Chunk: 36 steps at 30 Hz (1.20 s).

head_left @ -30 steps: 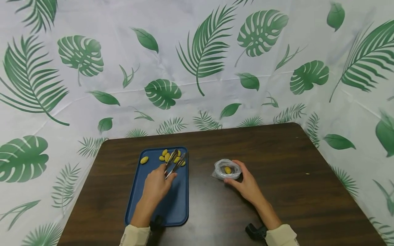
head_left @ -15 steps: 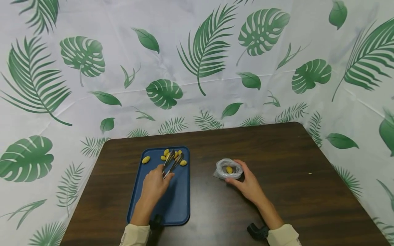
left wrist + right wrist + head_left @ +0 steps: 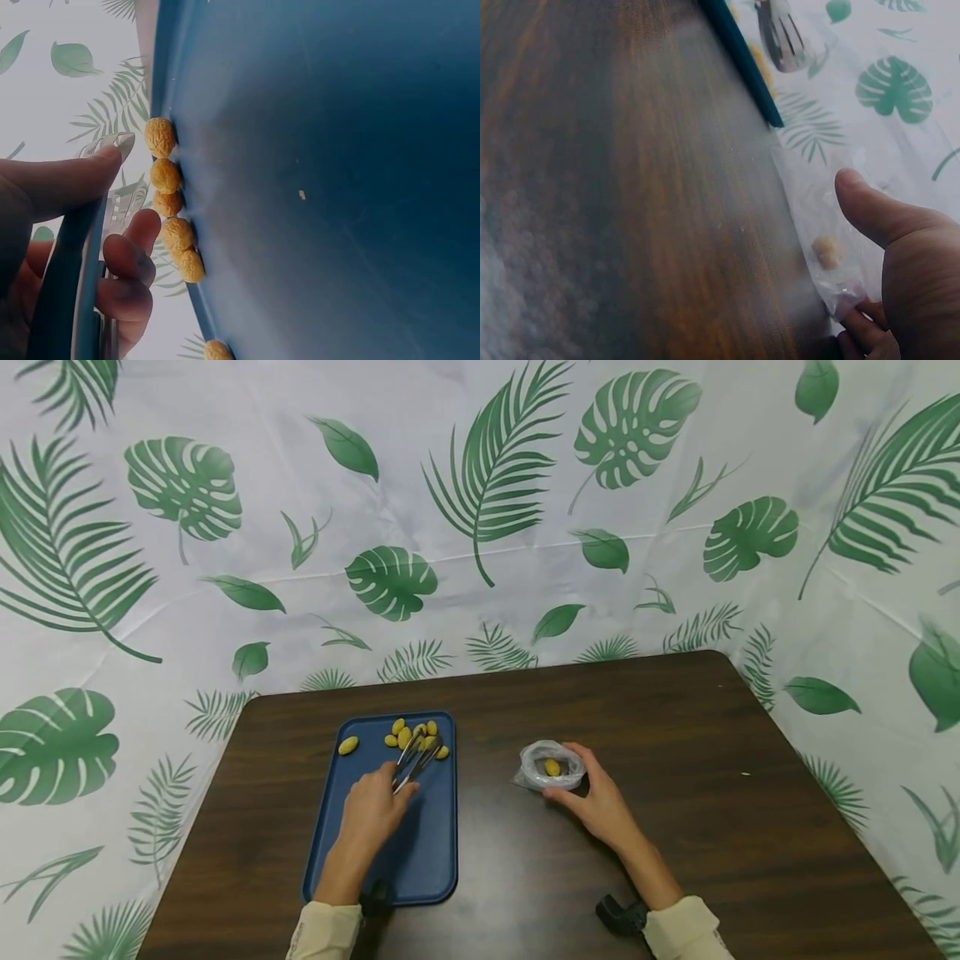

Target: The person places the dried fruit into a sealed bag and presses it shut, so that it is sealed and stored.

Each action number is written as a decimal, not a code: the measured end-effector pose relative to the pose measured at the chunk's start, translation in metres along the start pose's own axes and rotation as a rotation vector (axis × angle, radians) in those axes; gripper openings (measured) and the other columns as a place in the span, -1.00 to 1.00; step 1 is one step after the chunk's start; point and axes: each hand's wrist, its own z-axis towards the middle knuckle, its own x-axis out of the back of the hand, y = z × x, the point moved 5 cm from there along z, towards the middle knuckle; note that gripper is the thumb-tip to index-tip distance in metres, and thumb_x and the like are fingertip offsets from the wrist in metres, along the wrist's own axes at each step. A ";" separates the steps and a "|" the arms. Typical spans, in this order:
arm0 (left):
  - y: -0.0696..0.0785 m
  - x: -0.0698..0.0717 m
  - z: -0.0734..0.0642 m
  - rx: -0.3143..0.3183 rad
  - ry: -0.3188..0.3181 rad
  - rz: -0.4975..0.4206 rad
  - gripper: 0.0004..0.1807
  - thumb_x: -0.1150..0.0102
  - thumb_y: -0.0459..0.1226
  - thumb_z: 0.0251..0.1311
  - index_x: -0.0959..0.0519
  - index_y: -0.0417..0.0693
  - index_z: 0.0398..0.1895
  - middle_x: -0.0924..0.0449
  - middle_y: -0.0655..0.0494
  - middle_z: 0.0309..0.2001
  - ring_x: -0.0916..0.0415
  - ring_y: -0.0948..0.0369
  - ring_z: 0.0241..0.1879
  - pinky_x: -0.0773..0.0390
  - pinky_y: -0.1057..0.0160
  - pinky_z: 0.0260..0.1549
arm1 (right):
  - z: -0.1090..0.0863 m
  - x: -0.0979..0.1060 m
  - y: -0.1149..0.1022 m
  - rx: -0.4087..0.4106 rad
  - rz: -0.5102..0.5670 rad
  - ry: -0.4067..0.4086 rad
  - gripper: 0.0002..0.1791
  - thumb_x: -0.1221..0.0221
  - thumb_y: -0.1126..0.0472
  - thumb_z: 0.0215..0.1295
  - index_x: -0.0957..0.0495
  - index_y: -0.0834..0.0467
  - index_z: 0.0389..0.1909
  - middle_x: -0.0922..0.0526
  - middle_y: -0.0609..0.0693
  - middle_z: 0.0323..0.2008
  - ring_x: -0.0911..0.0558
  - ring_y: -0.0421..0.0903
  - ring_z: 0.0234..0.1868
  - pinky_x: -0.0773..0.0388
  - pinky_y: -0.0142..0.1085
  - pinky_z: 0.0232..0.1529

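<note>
My left hand point(image 3: 372, 806) grips metal tongs point(image 3: 417, 762) over the blue tray point(image 3: 422, 860). Their slotted ends stand a little apart over a cluster of wrinkled yellow oval pieces point(image 3: 405, 737), which look like dried fruit. In the left wrist view, several of these pieces point(image 3: 178, 233) line up along the tray's edge, past the tongs' tips. My right hand point(image 3: 602, 806) holds a clear plastic bag point(image 3: 531, 768) by its rim, thumb on the near side and fingers on the far side. The bag's mouth is open, and a yellow piece point(image 3: 552, 767) shows inside.
One yellow piece point(image 3: 348, 745) lies alone by the tray's far left corner. All stands on a dark wooden table point(image 3: 675, 735), with a leaf-print cloth point(image 3: 480, 527) behind it. A small pale scrap point(image 3: 746, 773) lies on the table at the right.
My left hand and the tongs have moved slightly left and toward me, with the tongs' ends still over the cluster. The right hand and bag stay in place.
</note>
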 end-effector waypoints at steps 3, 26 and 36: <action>0.000 -0.002 0.001 -0.003 -0.022 0.010 -0.52 -0.37 -0.06 0.31 -0.62 -0.26 0.07 -0.63 -0.04 -0.41 -0.47 0.09 -0.52 -0.44 0.08 -0.49 | 0.000 0.001 -0.001 -0.005 0.007 0.004 -0.05 -0.51 -0.08 0.14 -0.27 0.00 0.50 -0.49 0.13 0.39 -0.45 0.19 0.42 -0.30 0.27 0.37; 0.005 -0.009 0.004 -0.062 -0.024 0.060 -0.63 -0.34 -0.12 0.33 -0.66 -0.23 0.00 -0.67 -0.07 -0.36 -0.48 0.09 -0.47 -0.46 0.05 -0.47 | 0.001 0.002 0.001 0.009 0.022 0.010 -0.06 -0.51 -0.07 0.15 -0.27 0.00 0.50 -0.49 0.13 0.39 -0.45 0.18 0.43 -0.28 0.25 0.39; 0.004 -0.011 0.002 -0.044 -0.025 0.081 -0.68 -0.33 -0.13 0.34 -0.68 -0.20 -0.05 -0.58 0.01 -0.46 -0.43 0.10 -0.49 -0.42 0.07 -0.48 | 0.000 0.001 0.003 -0.003 0.018 0.003 -0.06 -0.50 -0.09 0.15 -0.27 -0.02 0.49 -0.49 0.12 0.39 -0.45 0.18 0.44 -0.28 0.26 0.39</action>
